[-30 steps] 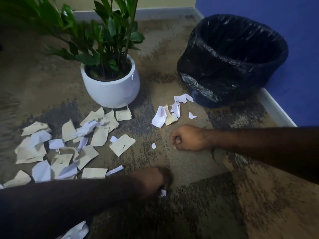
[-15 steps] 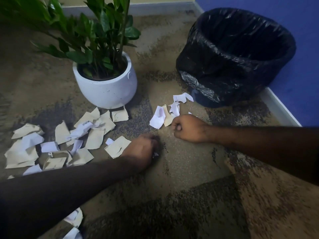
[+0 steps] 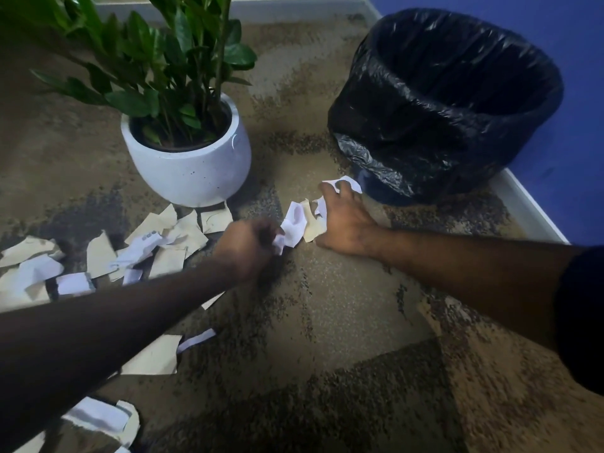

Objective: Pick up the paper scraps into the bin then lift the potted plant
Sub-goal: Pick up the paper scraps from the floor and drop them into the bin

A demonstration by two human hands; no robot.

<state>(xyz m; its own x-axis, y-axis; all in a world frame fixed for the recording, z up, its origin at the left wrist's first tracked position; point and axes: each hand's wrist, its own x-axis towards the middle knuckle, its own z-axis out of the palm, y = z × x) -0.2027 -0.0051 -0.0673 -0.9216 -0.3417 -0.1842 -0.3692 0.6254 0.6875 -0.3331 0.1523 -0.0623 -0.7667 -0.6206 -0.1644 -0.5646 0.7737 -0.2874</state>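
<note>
Torn white and tan paper scraps [image 3: 157,246] lie scattered on the carpet at the left, below a white pot [image 3: 189,168] holding a green leafy plant [image 3: 153,60]. A smaller cluster of scraps [image 3: 299,220] lies between my hands, in front of the bin [image 3: 451,103], which is lined with a black bag. My left hand [image 3: 245,246] is closed around small white scraps at the cluster's left edge. My right hand [image 3: 343,220] lies over the cluster's right side, its fingers spread and curling onto a white scrap [image 3: 351,184] near the bin's base.
A blue wall with a white skirting board [image 3: 529,207] runs behind and to the right of the bin. More scraps [image 3: 101,416] lie near the lower left, under my left forearm. Patterned brown carpet [image 3: 359,354] covers the floor.
Both hands moved forward to the small cluster near the bin. My right hand went from a fist to spread fingers over the scraps. My left hand travelled up with scraps in it.
</note>
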